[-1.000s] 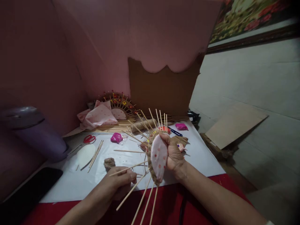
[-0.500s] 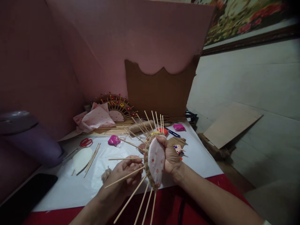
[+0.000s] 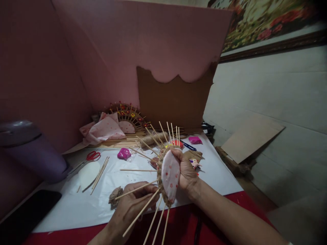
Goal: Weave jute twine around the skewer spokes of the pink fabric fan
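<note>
In my right hand (image 3: 188, 169) is a half-round piece (image 3: 170, 175) covered in pale fabric with red dots, its curved edge turned left. Brown twine or braid (image 3: 160, 177) runs along that edge. Several thin wooden sticks (image 3: 138, 169) fan out from it. My left hand (image 3: 136, 204) is closed, its fingertips pinched close to the lower left edge, among the sticks; two sticks cross over this hand. Exactly what the fingertips grip is partly hidden. A small brown bundle (image 3: 115, 197) lies beside my left hand.
Red-handled scissors (image 3: 93, 156), a pale oval piece (image 3: 89, 173) and loose sticks (image 3: 100, 173) lie left on the white sheet (image 3: 76, 211). Behind are a twine roll (image 3: 150, 139), pink packets (image 3: 124, 153) and a decorated fan (image 3: 127, 114). A purple tumbler (image 3: 38, 153) and black phone (image 3: 30, 212) stand near the left.
My left hand has moved down along the curved edge to a lower stick, uncovering more of the brown bundle. My right hand keeps its hold on the fabric-covered piece.
</note>
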Motion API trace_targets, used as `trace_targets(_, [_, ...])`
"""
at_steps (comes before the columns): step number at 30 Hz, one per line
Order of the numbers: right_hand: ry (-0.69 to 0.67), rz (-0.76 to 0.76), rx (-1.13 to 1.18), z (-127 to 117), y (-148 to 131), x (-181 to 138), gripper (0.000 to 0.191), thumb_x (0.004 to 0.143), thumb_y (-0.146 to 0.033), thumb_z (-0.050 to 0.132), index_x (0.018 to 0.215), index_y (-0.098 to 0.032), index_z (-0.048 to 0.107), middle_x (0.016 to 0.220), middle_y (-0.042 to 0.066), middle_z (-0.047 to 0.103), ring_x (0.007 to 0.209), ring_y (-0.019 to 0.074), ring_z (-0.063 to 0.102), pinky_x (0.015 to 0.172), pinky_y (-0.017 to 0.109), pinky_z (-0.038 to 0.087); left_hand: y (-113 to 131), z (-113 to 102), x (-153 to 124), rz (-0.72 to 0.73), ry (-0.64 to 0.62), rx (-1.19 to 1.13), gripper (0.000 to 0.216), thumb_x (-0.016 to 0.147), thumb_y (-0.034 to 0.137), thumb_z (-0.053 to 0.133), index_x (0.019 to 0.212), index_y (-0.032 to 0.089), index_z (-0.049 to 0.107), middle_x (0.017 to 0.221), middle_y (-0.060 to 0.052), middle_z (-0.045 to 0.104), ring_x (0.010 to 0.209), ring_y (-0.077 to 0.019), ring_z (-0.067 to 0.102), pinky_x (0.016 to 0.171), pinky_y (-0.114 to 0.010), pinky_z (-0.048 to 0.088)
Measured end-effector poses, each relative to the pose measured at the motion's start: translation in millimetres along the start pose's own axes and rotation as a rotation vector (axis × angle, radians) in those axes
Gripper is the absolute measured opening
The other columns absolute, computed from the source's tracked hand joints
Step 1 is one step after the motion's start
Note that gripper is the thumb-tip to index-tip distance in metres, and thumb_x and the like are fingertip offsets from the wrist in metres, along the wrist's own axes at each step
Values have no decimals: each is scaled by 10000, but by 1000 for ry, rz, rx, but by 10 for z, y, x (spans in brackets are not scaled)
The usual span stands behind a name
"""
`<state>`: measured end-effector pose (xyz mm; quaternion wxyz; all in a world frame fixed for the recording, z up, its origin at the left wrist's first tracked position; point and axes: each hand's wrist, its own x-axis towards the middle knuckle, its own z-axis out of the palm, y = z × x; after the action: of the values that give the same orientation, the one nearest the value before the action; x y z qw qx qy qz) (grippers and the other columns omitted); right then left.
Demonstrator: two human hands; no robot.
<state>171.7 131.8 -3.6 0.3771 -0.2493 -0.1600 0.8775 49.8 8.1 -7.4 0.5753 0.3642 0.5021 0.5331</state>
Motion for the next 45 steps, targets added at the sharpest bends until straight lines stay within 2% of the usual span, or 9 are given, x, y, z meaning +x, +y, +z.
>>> trace_targets(8, [-44,30,-46,-5,-1,0,233,656,-338,603,772,-135,601,717,86,690,649,230,645,635,388,500,7,-3,2,-48,7,-28,213,624,312,727,643,113,652,512,16,486,464,-49,347,440,-170,255])
trace_targets(13, [-2,-25,12,20,17,-27,184,633,-322,654,687,-159,587,598,39,667,588,207,633,684,400,496,-36,-32,3,-15,-2,-72,155,666,267,702,658,120,653,530,19,496,464,-41,351,439,-159,270])
trace_targets(16, [-4,-8,37,45,69,-76,218,611,-343,685,689,-164,587,600,37,666,653,216,642,704,389,495,-40,-51,14,-23,11,-117,130,677,249,695,692,126,657,521,31,476,454,-35,339,429,-148,261])
trace_targets(19, [-99,62,23,69,132,-137,261,586,-331,709,741,-155,596,685,60,683,749,236,643,723,393,490,-10,-62,32,-15,30,-193,94,675,210,698,707,130,661,517,30,478,462,-33,346,432,-136,261])
trace_targets(23, [-295,134,-11,88,177,-192,287,619,-283,681,837,-110,608,762,81,685,774,216,639,752,361,486,33,-72,33,-8,-23,-319,54,675,161,692,705,127,661,500,38,462,439,-18,313,413,-121,239])
trace_targets(28, [-203,103,-18,90,187,-190,214,672,-194,612,862,-96,613,732,60,689,687,164,641,742,302,491,34,-78,29,-24,-3,-361,74,660,153,705,701,121,652,472,55,422,409,-5,302,388,-108,227])
trace_targets(33, [-271,129,-35,111,186,-197,285,708,-235,568,925,-53,606,776,120,688,760,202,646,744,332,495,60,-50,46,-50,32,-402,112,615,144,726,673,130,632,476,51,479,377,-6,362,369,-108,259])
trace_targets(38, [-271,81,-23,113,193,-179,239,704,-247,577,880,-87,607,697,96,682,717,221,649,719,381,505,47,-47,70,-79,37,-394,163,558,108,751,670,130,634,531,20,593,403,-40,477,399,-132,351])
trace_targets(45, [-295,99,-19,91,192,-157,304,770,-301,512,943,-65,596,773,124,686,699,200,644,711,356,505,26,13,87,-109,72,-401,157,550,165,773,612,128,634,477,14,598,383,-50,488,391,-136,359])
